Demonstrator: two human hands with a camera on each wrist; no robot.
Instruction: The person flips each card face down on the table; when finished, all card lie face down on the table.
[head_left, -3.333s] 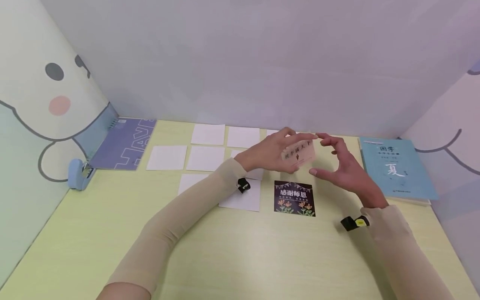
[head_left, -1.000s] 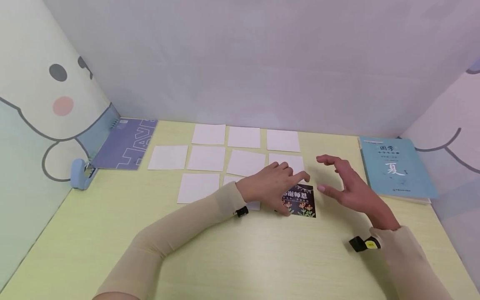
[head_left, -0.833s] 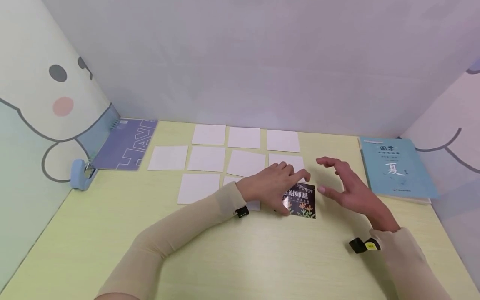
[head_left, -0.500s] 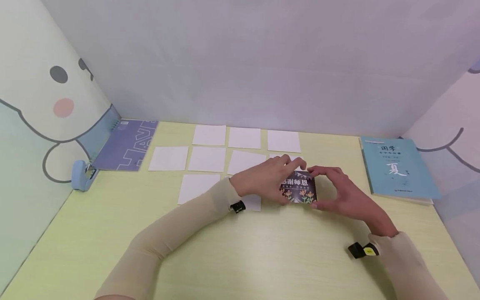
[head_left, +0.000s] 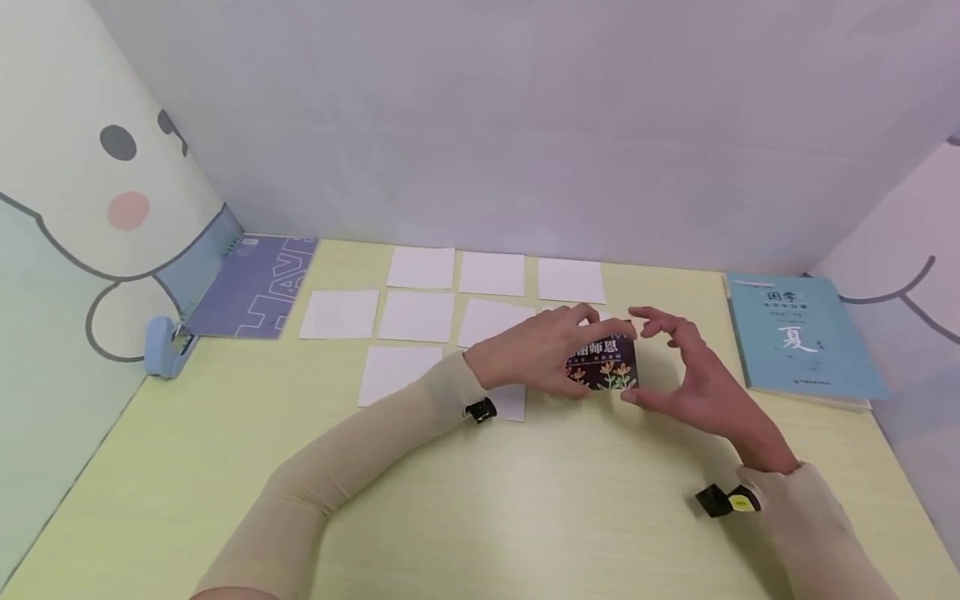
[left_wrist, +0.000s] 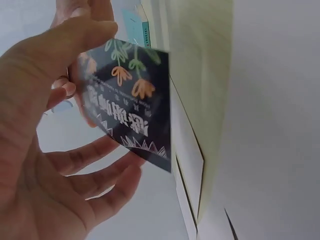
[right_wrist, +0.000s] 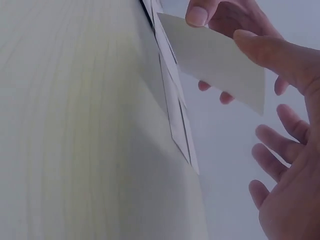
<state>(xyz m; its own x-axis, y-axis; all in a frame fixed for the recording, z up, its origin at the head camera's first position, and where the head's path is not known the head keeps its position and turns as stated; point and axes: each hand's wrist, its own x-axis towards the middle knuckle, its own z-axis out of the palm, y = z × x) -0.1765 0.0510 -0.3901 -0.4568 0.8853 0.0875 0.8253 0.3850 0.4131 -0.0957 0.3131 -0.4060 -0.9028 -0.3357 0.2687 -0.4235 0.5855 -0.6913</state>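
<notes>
A dark printed card (head_left: 611,362) with white lettering and orange flowers is raised and tilted above the table. My left hand (head_left: 540,350) holds it at its left part, thumb on the bottom edge and fingers at the top edge. In the left wrist view the printed face of the card (left_wrist: 132,102) shows; the right wrist view shows its plain pale back (right_wrist: 220,62). My right hand (head_left: 701,387) is at the card's right side. Its thumb (right_wrist: 252,45) meets the card's edge while the other fingers are spread apart from it.
Several white cards (head_left: 416,317) lie in rows on the pale yellow table (head_left: 510,500), left of and behind the hands. A blue book (head_left: 806,337) lies at the right, a purple notebook (head_left: 255,287) at the left beside a small light blue desk tool (head_left: 163,346). Walls enclose the back and sides.
Earlier my left hand held a pale pink card, now gone from it. Then it reached down to the dark card on the table, which has since been lifted and moved slightly away from me.
</notes>
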